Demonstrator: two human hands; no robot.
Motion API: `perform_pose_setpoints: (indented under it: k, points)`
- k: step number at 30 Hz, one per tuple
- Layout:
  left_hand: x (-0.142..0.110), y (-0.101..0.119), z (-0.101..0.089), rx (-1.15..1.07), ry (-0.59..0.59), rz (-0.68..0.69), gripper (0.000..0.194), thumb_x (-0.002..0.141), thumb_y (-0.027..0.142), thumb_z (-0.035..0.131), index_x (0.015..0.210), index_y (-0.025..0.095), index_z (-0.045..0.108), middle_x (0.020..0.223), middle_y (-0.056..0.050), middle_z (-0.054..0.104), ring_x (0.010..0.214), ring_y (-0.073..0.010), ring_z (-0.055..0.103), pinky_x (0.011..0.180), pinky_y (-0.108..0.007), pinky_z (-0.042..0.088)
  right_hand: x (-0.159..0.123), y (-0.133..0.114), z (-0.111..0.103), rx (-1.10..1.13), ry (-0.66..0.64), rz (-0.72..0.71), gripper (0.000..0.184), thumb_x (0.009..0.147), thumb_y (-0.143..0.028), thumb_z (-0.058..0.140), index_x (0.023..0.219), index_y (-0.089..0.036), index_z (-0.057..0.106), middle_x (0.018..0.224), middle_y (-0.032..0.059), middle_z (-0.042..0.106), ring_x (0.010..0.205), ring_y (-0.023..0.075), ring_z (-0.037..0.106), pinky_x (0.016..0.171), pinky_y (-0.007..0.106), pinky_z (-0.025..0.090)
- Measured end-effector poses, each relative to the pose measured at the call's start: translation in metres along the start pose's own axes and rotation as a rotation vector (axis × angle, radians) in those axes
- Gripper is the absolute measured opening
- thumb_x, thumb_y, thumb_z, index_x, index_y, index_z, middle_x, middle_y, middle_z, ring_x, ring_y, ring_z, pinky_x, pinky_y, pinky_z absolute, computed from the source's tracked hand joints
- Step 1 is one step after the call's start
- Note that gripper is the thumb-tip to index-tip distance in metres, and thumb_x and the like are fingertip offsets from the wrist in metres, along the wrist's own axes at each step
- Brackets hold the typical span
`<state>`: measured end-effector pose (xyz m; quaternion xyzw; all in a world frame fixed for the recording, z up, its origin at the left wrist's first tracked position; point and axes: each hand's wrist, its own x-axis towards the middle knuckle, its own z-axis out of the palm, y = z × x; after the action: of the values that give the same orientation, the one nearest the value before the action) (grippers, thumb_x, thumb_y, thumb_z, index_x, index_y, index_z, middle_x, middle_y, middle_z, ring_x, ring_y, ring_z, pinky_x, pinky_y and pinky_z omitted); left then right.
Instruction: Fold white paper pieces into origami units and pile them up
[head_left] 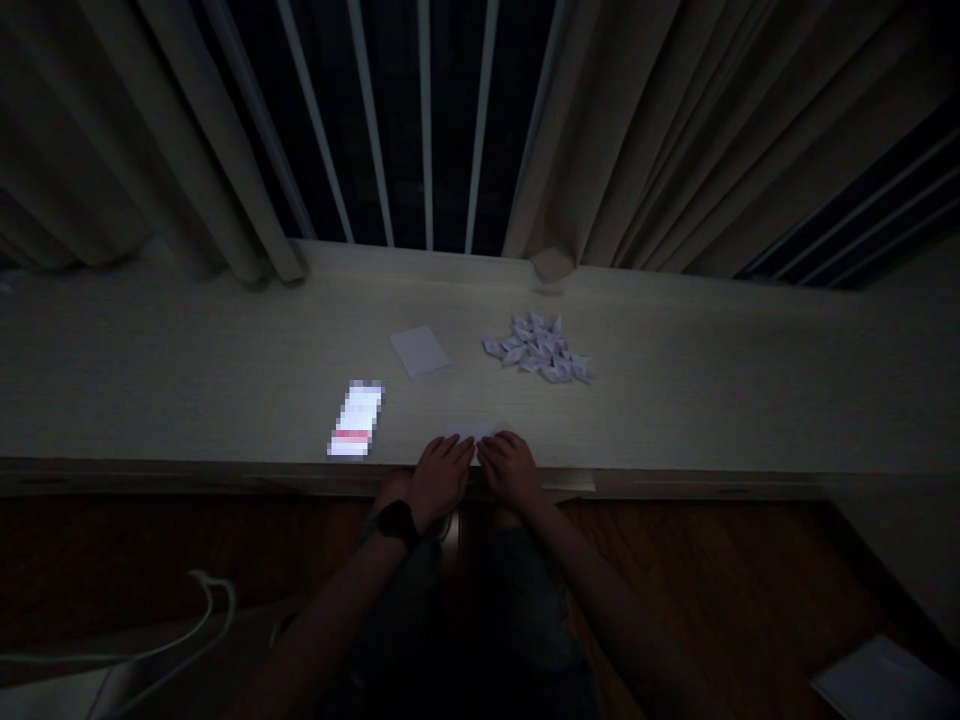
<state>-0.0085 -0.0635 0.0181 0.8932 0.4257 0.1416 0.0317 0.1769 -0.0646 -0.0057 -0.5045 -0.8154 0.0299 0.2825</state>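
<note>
A small white sheet of paper (pixel 466 431) lies at the front edge of the desk, partly covered by both hands. My left hand (pixel 442 475), with a dark watch (pixel 397 522) on its wrist, is closed on the paper's left part. From the other side, my right hand (pixel 511 470) is closed on its right part, fingers bent. The two hands nearly meet at the fingertips. Beyond them is a cluster of several small folded paper shapes (pixel 544 348). A flat stack of white paper (pixel 421 351) lies to their left; whether it is several sheets is unclear.
A lit phone (pixel 357 420) with a blurred screen lies left of my hands. Curtains (pixel 637 130) and a barred window (pixel 405 120) stand behind the pale desk (pixel 697 390). A white cable (pixel 214 590) hangs at lower left, and a pale flat object (pixel 885 678) is at lower right.
</note>
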Motion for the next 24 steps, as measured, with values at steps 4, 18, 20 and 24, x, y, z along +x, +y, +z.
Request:
perform_pose_setpoints:
  k: [4, 18, 20, 24]
  points:
    - [-0.001, 0.0, 0.001, 0.016, -0.008, 0.004, 0.043, 0.09, 0.021, 0.04, 0.133, 0.021, 0.046, 0.136, -0.007, 0.051, 0.128, -0.0245, 0.041, 0.108, -0.046, 0.027, -0.003, -0.004, -0.008, -0.043, -0.055, -0.007, 0.033, 0.091, -0.027, 0.049, 0.123, -0.026, 0.059, 0.117, 0.0063, 0.063, 0.11, 0.0265, 0.048, 0.097, 0.046, 0.038]
    - [0.0, -0.003, -0.003, 0.028, -0.014, 0.029, 0.041, 0.091, 0.021, 0.039, 0.131, 0.021, 0.048, 0.136, -0.006, 0.051, 0.127, -0.0228, 0.042, 0.109, -0.045, 0.025, 0.021, 0.005, -0.017, -0.258, -0.095, 0.123, 0.021, 0.09, -0.027, 0.049, 0.103, -0.02, 0.065, 0.104, 0.0106, 0.062, 0.108, 0.0272, 0.043, 0.089, 0.041, 0.033]
    - [0.001, -0.002, -0.003, 0.031, -0.018, 0.022, 0.041, 0.091, 0.021, 0.04, 0.131, 0.022, 0.048, 0.135, -0.006, 0.052, 0.126, -0.0227, 0.043, 0.109, -0.044, 0.026, 0.02, 0.0, -0.013, -0.274, -0.101, 0.139, 0.018, 0.089, -0.025, 0.051, 0.1, -0.02, 0.065, 0.101, 0.0096, 0.061, 0.103, 0.0252, 0.044, 0.085, 0.038, 0.033]
    - [0.001, -0.002, -0.004, 0.023, -0.016, 0.012, 0.042, 0.09, 0.021, 0.041, 0.132, 0.022, 0.048, 0.136, -0.005, 0.052, 0.126, -0.0226, 0.043, 0.109, -0.044, 0.025, 0.014, -0.006, 0.001, -0.25, -0.065, 0.172, 0.017, 0.091, -0.024, 0.048, 0.09, -0.018, 0.064, 0.089, 0.0086, 0.06, 0.091, 0.0218, 0.047, 0.082, 0.034, 0.032]
